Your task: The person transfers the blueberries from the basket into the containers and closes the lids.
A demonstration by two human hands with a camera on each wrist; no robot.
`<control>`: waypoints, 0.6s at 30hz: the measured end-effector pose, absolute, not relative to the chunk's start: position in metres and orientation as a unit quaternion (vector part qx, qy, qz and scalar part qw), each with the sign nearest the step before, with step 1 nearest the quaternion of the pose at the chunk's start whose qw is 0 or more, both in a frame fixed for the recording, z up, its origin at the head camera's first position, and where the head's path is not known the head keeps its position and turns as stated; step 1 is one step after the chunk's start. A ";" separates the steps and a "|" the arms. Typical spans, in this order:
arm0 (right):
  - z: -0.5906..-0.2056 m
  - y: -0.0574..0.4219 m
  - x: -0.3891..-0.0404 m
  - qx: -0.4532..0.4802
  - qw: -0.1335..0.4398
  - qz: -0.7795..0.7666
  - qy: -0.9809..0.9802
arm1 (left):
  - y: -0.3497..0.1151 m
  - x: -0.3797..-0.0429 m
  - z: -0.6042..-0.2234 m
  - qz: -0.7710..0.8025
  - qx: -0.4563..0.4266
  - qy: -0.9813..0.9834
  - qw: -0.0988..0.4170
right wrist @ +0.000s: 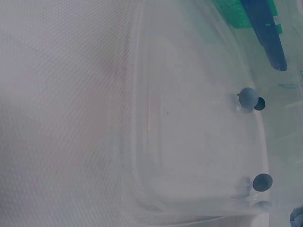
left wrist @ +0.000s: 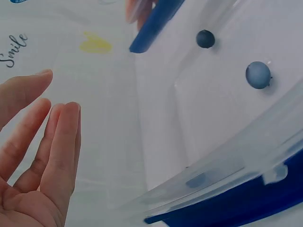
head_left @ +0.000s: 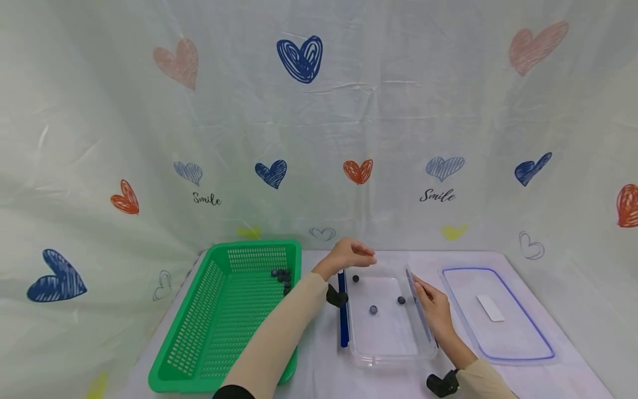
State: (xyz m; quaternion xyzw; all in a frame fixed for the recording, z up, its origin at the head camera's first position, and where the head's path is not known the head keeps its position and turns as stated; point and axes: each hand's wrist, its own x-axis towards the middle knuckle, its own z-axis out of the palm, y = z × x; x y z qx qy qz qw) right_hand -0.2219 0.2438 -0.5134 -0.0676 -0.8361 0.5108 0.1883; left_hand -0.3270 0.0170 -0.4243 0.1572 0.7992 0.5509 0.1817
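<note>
A clear plastic box (head_left: 384, 339) with blue side latches stands on the table, three blueberries spread over its floor. One blueberry (head_left: 356, 279) lies near the far left corner, another (head_left: 374, 310) around the middle, a third (head_left: 401, 300) toward the right wall. Over the far left end of the box hovers my left hand (head_left: 349, 256); its thumb and fingers are apart and nothing is between them. My right hand (head_left: 437, 313) touches the outside of the raised right latch (left wrist: 158, 23) with fairly straight fingers. The right wrist view shows box and blueberries, not the hand.
To the left stands a green basket (head_left: 229, 321) with several blueberries (head_left: 284, 275) by its right wall, partly behind my left arm. A clear lid (head_left: 518, 332) with a blue seal and a white label (head_left: 490, 308) lies on the right. A heart-printed curtain (head_left: 319, 122) hangs behind.
</note>
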 end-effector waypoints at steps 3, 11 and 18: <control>-0.514 0.244 -0.222 -0.066 0.191 0.507 -0.838 | 0.010 -0.328 -0.417 0.564 0.173 0.786 0.183; -0.515 0.242 -0.220 -0.062 0.183 0.515 -0.835 | -0.014 -0.327 -0.397 0.589 0.193 0.769 0.159; -0.514 0.243 -0.221 -0.065 0.188 0.507 -0.839 | -0.043 -0.326 -0.377 0.604 0.197 0.758 0.144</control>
